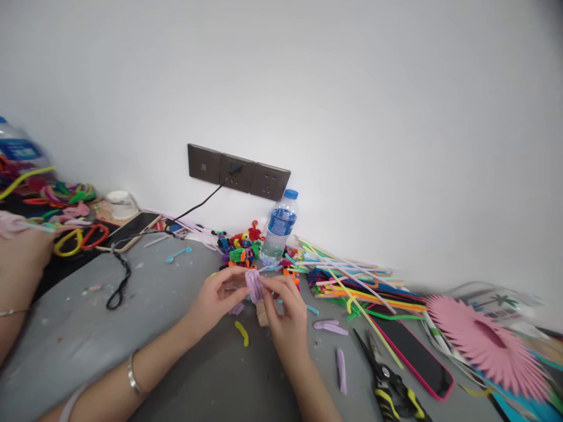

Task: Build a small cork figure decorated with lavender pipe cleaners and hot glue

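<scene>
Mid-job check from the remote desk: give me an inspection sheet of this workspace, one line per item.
Surface: grey tabletop, small scraps scattered on it.
Job's things: lilac fuzzy piece between both hands; tan piece just below it.
Clutter: pipe cleaners, open pliers, pink-edged phone and pink pleated ring on the right; upright bottle by the wall.
Grip: left hand and right hand both have fingers on the lilac fuzzy piece.
Cables: black cable plugged into the wall panel.
Surroundings: white wall; another person's hand at far left.
</scene>
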The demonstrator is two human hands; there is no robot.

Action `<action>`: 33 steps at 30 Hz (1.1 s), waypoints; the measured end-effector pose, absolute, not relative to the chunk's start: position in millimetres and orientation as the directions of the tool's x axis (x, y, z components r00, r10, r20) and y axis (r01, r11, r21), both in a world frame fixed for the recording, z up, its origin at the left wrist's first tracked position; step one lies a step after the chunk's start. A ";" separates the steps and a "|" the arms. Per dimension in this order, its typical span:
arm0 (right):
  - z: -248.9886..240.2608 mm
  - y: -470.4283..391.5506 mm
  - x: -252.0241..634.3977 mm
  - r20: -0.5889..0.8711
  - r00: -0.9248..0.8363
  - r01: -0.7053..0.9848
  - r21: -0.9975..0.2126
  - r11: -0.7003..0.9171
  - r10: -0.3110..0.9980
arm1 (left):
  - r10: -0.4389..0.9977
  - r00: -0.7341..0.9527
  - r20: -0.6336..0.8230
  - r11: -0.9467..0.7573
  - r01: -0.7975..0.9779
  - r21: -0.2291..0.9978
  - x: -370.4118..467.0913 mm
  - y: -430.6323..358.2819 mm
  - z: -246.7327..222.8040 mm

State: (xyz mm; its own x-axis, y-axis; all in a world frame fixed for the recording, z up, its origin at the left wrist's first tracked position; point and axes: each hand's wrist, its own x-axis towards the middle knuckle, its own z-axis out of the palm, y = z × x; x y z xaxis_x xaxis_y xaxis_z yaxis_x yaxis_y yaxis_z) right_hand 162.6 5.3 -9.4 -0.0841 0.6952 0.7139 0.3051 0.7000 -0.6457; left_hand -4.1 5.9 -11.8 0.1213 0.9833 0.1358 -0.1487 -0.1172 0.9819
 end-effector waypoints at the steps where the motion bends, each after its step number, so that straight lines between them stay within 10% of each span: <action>1: -9.9 5.8 162.5 0.713 -0.080 0.302 -0.649 0.698 0.697 | 0.984 0.123 0.132 -0.114 -0.143 0.983 -4.2 5.9 -12.0; 33: 1.2 11.2 182.1 0.644 -0.234 0.307 -0.661 0.684 0.728 | 0.988 0.155 0.025 0.002 -0.171 0.985 -3.9 6.0 -0.5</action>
